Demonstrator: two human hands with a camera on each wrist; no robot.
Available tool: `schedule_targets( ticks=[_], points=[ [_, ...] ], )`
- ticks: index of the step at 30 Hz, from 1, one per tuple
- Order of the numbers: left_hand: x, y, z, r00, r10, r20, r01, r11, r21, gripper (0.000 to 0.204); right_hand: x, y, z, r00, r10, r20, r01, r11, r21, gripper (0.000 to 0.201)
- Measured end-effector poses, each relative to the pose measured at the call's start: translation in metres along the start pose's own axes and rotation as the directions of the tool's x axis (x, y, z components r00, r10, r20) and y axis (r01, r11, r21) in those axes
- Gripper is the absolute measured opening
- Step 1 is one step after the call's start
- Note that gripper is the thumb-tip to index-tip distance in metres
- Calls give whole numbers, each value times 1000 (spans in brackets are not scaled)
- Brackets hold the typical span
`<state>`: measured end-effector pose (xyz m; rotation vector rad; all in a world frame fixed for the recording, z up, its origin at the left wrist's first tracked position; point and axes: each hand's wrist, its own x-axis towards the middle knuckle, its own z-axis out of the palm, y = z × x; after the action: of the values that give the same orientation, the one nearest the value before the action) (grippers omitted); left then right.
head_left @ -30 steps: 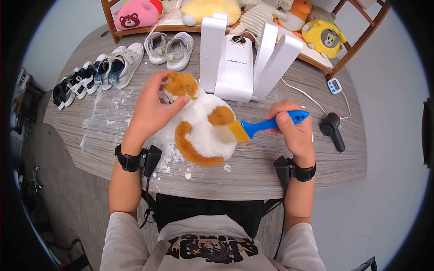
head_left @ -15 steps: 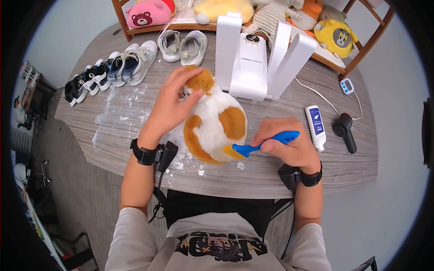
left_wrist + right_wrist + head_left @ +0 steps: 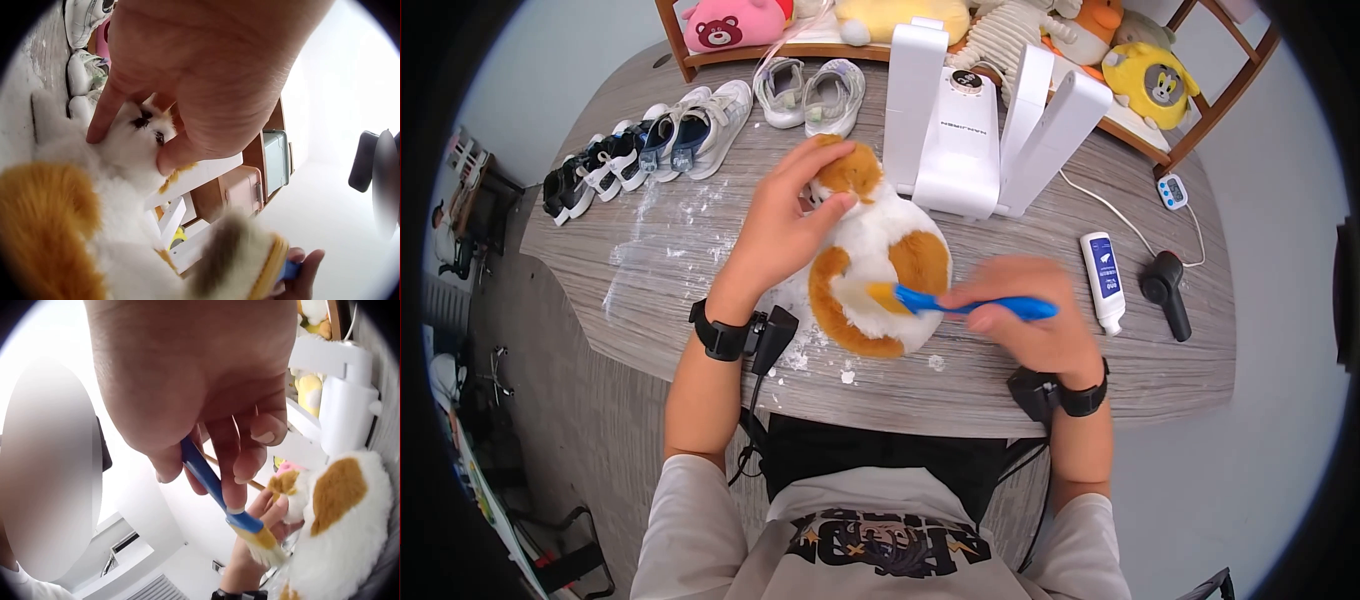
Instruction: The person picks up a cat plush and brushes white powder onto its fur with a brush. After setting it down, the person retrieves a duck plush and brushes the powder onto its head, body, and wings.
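Observation:
A white and orange plush cat [image 3: 870, 243] lies on the table in front of the person, its orange tail curled along the left side of its body. The left hand [image 3: 785, 215] grips it at the head, thumb on one side and fingers on the other; the left wrist view shows the cat's face [image 3: 128, 150] between them. Held by its blue handle, a flat bristle brush [image 3: 1025, 307] is in the right hand [image 3: 1040, 325], which is blurred. The bristles overlap the white fur beside the tail. In the right wrist view thumb and fingers pinch the handle [image 3: 205, 477].
Behind the cat stands a white appliance [image 3: 960, 145] with upright arms. A white bottle [image 3: 1104, 280], a black handheld device [image 3: 1166, 295] and a small timer [image 3: 1171, 192] lie at right. Several shoes [image 3: 720, 125] line the back left. White powder [image 3: 847, 378] dots the tabletop.
The brush went from the cat's right side down to its lower edge, then up and left towards the tail. The left hand keeps its grip on the head. The head view has shifted.

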<state>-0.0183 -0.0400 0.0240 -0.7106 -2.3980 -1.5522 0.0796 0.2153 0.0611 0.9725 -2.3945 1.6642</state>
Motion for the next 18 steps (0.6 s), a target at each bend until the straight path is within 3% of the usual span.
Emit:
schedule_targets(
  ticks=[1, 2, 4, 11, 13, 14, 16, 18],
  points=[
    [0, 0, 0, 1000, 0, 4, 0, 1000, -2, 50, 3, 1, 11, 991, -102, -81, 102, 995, -1, 12],
    [0, -1, 0, 1000, 9, 5, -9, 1000, -13, 50, 4, 1, 17, 992, -98, -83, 98, 995, -2, 12],
    [0, -1, 1, 1000, 18, 6, -18, 999, -26, 50, 4, 1, 23, 989, -120, 86, 138, 961, -239, 10],
    [0, 0, 0, 1000, -1, 17, 2, 999, -47, 49, -3, -5, -4, 995, 25, 101, -17, 997, -82, 8],
    [-1, 0, -2, 1000, -8, 15, 8, 1000, -26, 49, 0, -4, 6, 998, -33, -59, 33, 999, 8, 11],
    [-1, 0, -1, 1000, -11, 10, 11, 1000, -21, 49, 2, -2, 13, 997, -29, -69, 30, 1000, 11, 11],
    [0, 0, 1, 1000, -10, 17, 11, 1000, -27, 49, 5, 2, 24, 995, -88, 43, 92, 990, -108, 13],
    [0, -2, 1, 1000, -6, 17, 7, 996, -85, 50, 0, -4, 12, 997, -21, 79, 28, 996, -88, 13]
  ],
)
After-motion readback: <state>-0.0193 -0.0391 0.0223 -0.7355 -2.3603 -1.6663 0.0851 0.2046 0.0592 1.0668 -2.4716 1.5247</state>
